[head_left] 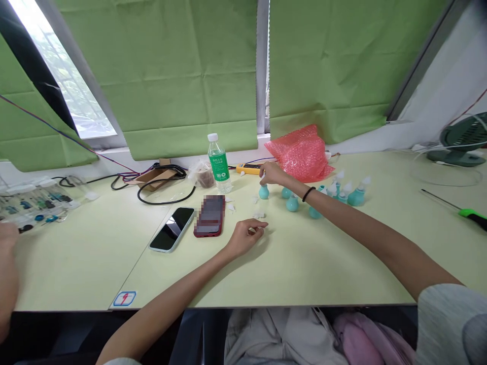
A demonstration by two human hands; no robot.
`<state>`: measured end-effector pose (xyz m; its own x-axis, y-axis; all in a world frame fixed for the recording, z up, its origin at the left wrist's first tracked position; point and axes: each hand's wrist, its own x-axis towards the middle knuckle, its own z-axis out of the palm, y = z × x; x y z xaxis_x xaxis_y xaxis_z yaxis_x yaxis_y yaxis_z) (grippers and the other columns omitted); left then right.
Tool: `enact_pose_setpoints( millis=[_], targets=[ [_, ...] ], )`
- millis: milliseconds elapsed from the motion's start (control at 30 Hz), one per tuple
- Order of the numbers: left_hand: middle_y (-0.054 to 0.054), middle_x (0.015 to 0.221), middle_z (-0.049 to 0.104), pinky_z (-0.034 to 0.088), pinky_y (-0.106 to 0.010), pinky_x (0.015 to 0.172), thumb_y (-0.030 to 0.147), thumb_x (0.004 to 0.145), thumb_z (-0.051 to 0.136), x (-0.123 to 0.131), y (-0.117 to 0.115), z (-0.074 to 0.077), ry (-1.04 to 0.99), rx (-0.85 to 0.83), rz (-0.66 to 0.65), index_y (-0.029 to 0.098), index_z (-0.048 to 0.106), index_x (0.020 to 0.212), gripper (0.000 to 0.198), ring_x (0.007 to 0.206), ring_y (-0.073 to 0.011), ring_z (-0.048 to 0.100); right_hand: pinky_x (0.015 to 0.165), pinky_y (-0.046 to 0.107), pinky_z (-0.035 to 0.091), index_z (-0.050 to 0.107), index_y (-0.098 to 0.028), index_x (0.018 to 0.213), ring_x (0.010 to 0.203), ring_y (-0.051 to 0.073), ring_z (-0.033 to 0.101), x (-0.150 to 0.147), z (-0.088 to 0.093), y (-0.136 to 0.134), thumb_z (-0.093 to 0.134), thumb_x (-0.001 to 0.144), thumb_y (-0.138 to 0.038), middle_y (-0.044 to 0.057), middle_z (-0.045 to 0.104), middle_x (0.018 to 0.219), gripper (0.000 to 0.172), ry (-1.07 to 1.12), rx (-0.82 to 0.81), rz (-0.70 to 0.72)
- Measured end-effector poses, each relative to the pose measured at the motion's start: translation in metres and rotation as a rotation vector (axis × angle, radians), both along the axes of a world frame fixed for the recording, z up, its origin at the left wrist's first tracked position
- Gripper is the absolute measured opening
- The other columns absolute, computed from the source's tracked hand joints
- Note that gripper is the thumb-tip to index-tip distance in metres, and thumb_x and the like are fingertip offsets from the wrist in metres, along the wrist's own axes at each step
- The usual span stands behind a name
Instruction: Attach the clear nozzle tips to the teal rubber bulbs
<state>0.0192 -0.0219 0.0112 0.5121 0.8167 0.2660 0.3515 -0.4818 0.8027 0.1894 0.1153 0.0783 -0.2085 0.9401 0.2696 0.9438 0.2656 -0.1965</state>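
My right hand, a black band at its wrist, pinches the top of a small teal squeeze bulb, which stands upright at the table's middle. Its fingers hide most of the bulb's tip. My left hand rests on the table nearer to me, index finger stretched out and the others loosely curled, with nothing visible in it. Small white pieces lie just beyond its fingertips. Under and beside my right forearm stand several more teal bulbs; a group farther right carries white pointed nozzles.
Two phones lie left of my hands. Behind stand a water bottle, a yellow meter and pink bubble wrap. A screwdriver and fan are right. Another person's hand is by clear tubes.
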Motion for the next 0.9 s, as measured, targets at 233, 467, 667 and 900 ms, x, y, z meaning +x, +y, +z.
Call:
enact_pose_setpoints(
  millis=[233, 467, 667, 900],
  targets=[
    [-0.005, 0.090, 0.060, 0.044, -0.020, 0.063, 0.018, 0.073, 0.043, 0.000, 0.001, 0.000, 0.037, 0.032, -0.007, 0.015, 0.061, 0.088, 0.024, 0.078, -0.0125, 0.054, 0.062, 0.022, 0.037, 0.057, -0.013, 0.085, 0.075, 0.016, 0.051, 0.005, 0.016, -0.006, 0.061, 0.056, -0.019, 0.007, 0.058, 0.087, 0.030, -0.020, 0.019, 0.042],
    [-0.008, 0.107, 0.050, 0.043, -0.031, 0.077, 0.019, 0.075, 0.039, -0.001, 0.000, -0.006, 0.249, 0.359, -0.004, 0.018, 0.057, 0.097, 0.028, 0.094, -0.0180, 0.048, 0.067, 0.027, 0.038, 0.054, -0.016, 0.094, 0.087, 0.021, 0.049, 0.072, 0.048, -0.002, 0.054, 0.066, -0.029, 0.007, 0.054, 0.096, 0.031, -0.082, 0.064, -0.029],
    [-0.013, 0.133, 0.012, 0.022, -0.051, 0.092, 0.031, 0.075, 0.042, 0.000, 0.012, -0.013, 0.519, 0.565, 0.044, 0.018, 0.032, 0.121, 0.049, 0.121, -0.0322, 0.010, 0.062, 0.027, 0.038, 0.047, -0.012, 0.105, 0.082, 0.020, 0.050, 0.117, 0.051, -0.004, 0.059, 0.062, -0.036, 0.013, 0.051, 0.099, 0.051, -0.109, -0.248, -0.109],
    [-0.017, 0.130, 0.021, 0.027, -0.044, 0.091, 0.029, 0.081, 0.030, 0.000, 0.015, -0.020, 0.590, 0.484, -0.035, 0.015, 0.036, 0.116, 0.038, 0.117, -0.0289, 0.026, 0.048, 0.026, 0.041, 0.052, -0.018, 0.099, 0.052, 0.013, 0.053, 0.081, 0.025, -0.008, 0.066, 0.051, -0.038, 0.006, 0.058, 0.081, 0.055, -0.050, -0.686, -0.047]
  ],
)
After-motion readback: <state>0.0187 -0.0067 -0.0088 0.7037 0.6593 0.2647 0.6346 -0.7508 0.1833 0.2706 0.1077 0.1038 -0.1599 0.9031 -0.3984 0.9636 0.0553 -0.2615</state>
